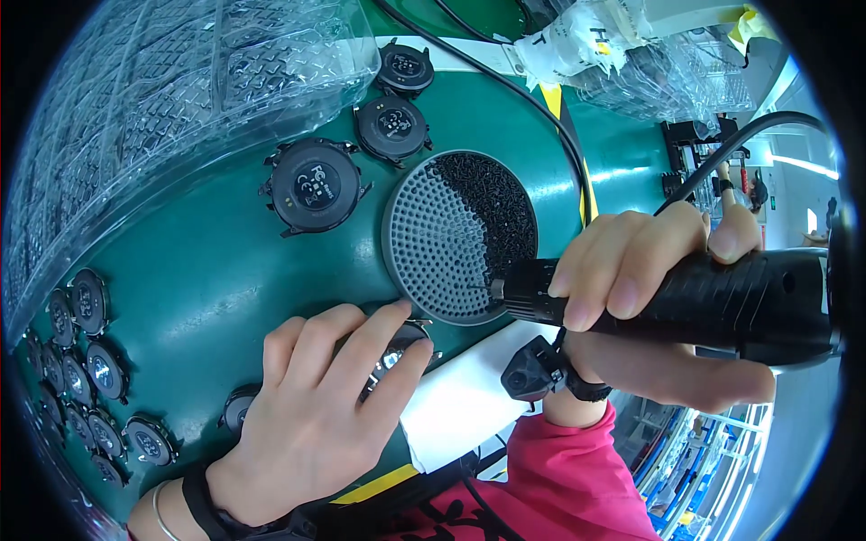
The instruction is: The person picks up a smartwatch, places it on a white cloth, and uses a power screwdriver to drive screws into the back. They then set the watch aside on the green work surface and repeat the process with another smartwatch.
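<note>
My right hand [649,279] is wrapped round a black electric screwdriver [704,293], held nearly level. Its thin tip reaches left over the lower right part of a round grey tray [431,225] full of small holes. Small black screws [492,203] are heaped along the tray's upper right side. Just below the tray, my left hand [316,406] grips a round watch case [410,335], its fingers covering much of it. Whether the screwdriver's tip carries a screw is too small to tell.
Three black watch cases [314,187] lie back up beyond my left hand. Several more [106,370] crowd the left edge. Clear plastic trays [207,72] are stacked at the upper left. White paper [465,397] lies below the round tray; a black cable [541,108] crosses the green mat.
</note>
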`<state>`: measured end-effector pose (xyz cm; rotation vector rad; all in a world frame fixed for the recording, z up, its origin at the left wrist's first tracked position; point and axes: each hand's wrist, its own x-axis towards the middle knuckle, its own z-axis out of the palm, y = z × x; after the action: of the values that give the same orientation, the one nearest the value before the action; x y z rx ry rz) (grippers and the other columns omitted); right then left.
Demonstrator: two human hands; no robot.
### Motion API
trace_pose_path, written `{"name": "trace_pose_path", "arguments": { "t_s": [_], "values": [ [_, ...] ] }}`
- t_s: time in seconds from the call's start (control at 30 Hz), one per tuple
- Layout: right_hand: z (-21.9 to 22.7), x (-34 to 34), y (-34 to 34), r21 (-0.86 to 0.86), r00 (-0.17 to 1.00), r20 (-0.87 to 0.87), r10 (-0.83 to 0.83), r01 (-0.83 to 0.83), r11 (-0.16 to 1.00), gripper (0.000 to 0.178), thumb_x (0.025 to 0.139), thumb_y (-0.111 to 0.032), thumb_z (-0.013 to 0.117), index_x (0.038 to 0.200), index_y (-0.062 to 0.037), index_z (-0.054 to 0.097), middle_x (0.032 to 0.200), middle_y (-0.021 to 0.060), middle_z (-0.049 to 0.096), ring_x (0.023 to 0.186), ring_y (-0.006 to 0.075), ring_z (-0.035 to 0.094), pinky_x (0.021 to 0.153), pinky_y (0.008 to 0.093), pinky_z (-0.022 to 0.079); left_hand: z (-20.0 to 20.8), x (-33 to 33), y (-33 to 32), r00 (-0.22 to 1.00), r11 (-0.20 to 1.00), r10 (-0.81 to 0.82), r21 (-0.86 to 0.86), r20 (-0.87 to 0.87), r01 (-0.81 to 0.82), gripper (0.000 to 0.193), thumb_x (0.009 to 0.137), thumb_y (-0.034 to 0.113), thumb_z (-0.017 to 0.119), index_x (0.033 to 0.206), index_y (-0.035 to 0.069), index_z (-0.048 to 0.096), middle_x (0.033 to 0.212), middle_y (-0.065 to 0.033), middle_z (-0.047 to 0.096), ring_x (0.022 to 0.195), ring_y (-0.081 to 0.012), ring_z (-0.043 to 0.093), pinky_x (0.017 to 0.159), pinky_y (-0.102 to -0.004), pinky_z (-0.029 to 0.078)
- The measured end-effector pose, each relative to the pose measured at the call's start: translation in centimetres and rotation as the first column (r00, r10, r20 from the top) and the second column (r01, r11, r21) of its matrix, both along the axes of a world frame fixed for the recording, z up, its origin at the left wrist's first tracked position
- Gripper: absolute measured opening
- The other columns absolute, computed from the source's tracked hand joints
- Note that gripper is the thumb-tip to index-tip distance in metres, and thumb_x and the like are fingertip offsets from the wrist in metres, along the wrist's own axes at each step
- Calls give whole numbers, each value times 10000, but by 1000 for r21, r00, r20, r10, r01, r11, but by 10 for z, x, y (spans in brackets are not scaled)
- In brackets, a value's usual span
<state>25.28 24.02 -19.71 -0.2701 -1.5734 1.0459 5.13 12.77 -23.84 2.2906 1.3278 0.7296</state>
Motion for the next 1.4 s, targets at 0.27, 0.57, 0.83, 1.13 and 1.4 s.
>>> {"name": "trace_pose_path", "arguments": {
  "t_s": [0.27, 0.57, 0.83, 1.13, 1.4],
  "values": [
    [7, -1, -7, -38, 996, -84, -29, 26, 999, 779, 823, -743, 595, 1163, -68, 406, 710, 63, 573, 506, 179, 612, 445, 301, 523, -1, 2, 0, 999, 999, 43, -2, 28, -43, 419, 709, 103, 745, 1120, 92, 663, 1242, -117, 575, 1027, -316, 550, 838, -432, 401],
    [13, 0, -23, -60, 979, -128, 161, -169, 984, 566, 882, -488, 633, 1138, -56, 372, 751, 140, 592, 505, 246, 602, 435, 332, 516, -1, 2, 1, 999, 999, 36, 2, 39, -36, 445, 692, 138, 779, 1116, 82, 656, 1232, -118, 576, 1025, -306, 554, 831, -429, 408],
    [13, 3, -33, -150, 940, -26, 339, -339, 929, 222, 971, -127, 529, 1099, -52, 363, 862, 292, 607, 574, 378, 577, 496, 461, 502, -3, 3, 1, 998, 999, 37, 11, 48, -38, 462, 668, 125, 792, 1108, 74, 663, 1230, -114, 579, 1003, -302, 551, 814, -422, 416],
    [17, -15, -41, -98, 954, 37, 296, -292, 952, 283, 911, -164, 628, 1021, -8, 420, 772, 253, 608, 522, 340, 580, 479, 434, 509, -2, 4, 3, 999, 998, 28, 56, 40, -30, 347, 728, 83, 670, 1065, 2, 674, 1164, -152, 588, 970, -266, 551, 799, -368, 458],
    [7, -13, -21, -80, 974, -84, 209, -216, 973, 627, 864, -535, 709, 1093, -58, 372, 688, 99, 605, 462, 204, 612, 429, 306, 541, -1, 3, 2, 997, 998, 25, 57, 70, -29, 359, 732, 81, 676, 1080, -7, 662, 1157, -158, 591, 975, -274, 553, 796, -374, 458]
  ]
}}
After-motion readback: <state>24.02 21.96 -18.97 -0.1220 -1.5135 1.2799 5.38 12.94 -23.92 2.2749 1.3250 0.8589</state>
